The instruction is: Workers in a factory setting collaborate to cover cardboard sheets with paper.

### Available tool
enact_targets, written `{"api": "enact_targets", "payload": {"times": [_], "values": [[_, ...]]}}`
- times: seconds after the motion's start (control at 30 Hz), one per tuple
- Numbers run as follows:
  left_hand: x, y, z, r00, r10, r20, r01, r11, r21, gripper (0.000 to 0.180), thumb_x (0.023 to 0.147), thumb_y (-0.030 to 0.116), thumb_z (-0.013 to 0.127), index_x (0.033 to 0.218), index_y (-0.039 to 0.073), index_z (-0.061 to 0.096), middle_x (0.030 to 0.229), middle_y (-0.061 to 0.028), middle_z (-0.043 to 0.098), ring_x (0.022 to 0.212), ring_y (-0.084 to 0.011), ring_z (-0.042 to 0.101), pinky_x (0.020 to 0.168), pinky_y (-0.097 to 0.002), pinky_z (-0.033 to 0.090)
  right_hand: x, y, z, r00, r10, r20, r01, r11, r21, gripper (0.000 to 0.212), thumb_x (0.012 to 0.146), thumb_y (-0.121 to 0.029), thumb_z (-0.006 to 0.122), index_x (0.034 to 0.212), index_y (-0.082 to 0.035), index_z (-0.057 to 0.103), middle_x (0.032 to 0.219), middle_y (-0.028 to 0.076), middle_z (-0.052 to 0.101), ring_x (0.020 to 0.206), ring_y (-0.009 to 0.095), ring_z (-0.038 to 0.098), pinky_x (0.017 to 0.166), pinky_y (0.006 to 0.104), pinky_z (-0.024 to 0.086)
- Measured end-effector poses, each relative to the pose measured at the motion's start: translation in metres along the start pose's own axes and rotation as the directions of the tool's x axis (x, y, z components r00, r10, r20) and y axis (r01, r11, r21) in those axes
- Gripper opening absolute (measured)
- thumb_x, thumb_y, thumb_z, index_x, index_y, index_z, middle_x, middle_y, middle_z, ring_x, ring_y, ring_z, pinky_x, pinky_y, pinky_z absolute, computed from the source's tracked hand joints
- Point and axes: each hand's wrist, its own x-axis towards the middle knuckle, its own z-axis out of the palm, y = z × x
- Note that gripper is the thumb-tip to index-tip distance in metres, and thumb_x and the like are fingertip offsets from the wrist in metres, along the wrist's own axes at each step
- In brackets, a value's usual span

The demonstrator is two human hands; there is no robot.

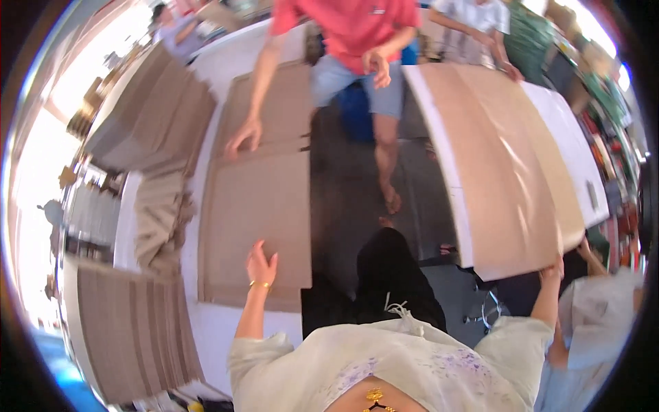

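My left hand (pixel 261 266), fingers apart and a gold bangle at the wrist, is over the near end of a flat brown sheet (pixel 254 220) on the left table; whether it touches cannot be told. Out to the right, my right hand (pixel 551 269) closes on the near corner of a glossy brown sheet (pixel 491 165), which lies over the right table and overhangs its near edge. Part of that hand is hidden by the sheet. Across from me, a person in a red shirt (pixel 347 27) reaches one hand (pixel 246 137) over the left sheet's far part.
Brown folded stacks (pixel 154 110) and a striped stack (pixel 134 329) stand along the left, with crumpled brown material (pixel 159 220) between them. A dark floor aisle (pixel 419 178) separates the tables. Other people stand at the far right and near right (pixel 597 316).
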Motion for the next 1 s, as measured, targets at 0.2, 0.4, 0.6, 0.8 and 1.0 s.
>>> {"api": "enact_targets", "payload": {"times": [0.2,0.4,0.6,0.8,1.0], "values": [[0.003,-0.025,-0.004,0.997,0.072,-0.017,-0.072,0.997,0.014,0.049,0.076,0.014,0.063,0.119,0.004,0.043,0.115,-0.0169,0.051,0.107,-0.0338,0.048,0.091,-0.042,0.038,0.084,0.022,-0.055,0.932,-0.128,-0.338,0.199,0.963,0.184,0.039,0.083,-0.014,0.059,0.118,0.0,0.049,0.11,0.013,0.058,0.093,0.028,0.059,0.08,0.0427,0.05],[0.018,-0.014,-0.003,0.996,0.044,-0.076,-0.043,0.999,0.005,0.044,0.075,0.01,0.062,0.114,0.003,0.044,0.114,-0.0171,0.049,0.108,-0.0337,0.045,0.091,-0.0428,0.037,0.062,0.041,-0.039,0.911,-0.251,-0.328,0.29,0.954,0.076,0.029,0.079,-0.01,0.062,0.105,0.001,0.058,0.094,0.009,0.063,0.078,0.024,0.062,0.066,0.0356,0.052],[0.023,0.02,0.001,0.992,0.084,-0.097,-0.087,0.996,-0.025,0.041,0.074,0.007,0.062,0.112,0.003,0.044,0.111,-0.0169,0.049,0.105,-0.0336,0.047,0.09,-0.0428,0.038,0.015,0.026,-0.006,0.907,-0.256,-0.335,0.27,0.963,-0.004,0.022,0.078,-0.014,0.063,0.098,-0.005,0.06,0.088,0.006,0.063,0.072,0.021,0.062,0.059,0.0332,0.052],[0.027,0.033,0.007,0.988,0.145,-0.057,-0.153,0.971,-0.184,0.04,0.073,0.004,0.061,0.11,0.002,0.045,0.109,-0.017,0.05,0.101,-0.0318,0.049,0.089,-0.041,0.039,0.045,0.04,-0.025,0.854,-0.361,-0.375,0.381,0.924,-0.022,0.023,0.077,-0.012,0.065,0.097,-0.004,0.059,0.086,0.006,0.063,0.072,0.02,0.062,0.059,0.0315,0.051],[0.018,0.059,0.0,0.966,0.258,-0.032,-0.259,0.947,-0.19,0.035,0.073,0.004,0.062,0.105,0.002,0.049,0.108,-0.0161,0.052,0.1,-0.0304,0.051,0.088,-0.0401,0.041,0.004,0.028,0.029,0.793,-0.46,-0.398,0.482,0.875,-0.049,0.022,0.077,-0.006,0.066,0.094,-0.002,0.054,0.085,0.005,0.061,0.072,0.015,0.059,0.063,0.0281,0.049]]}}
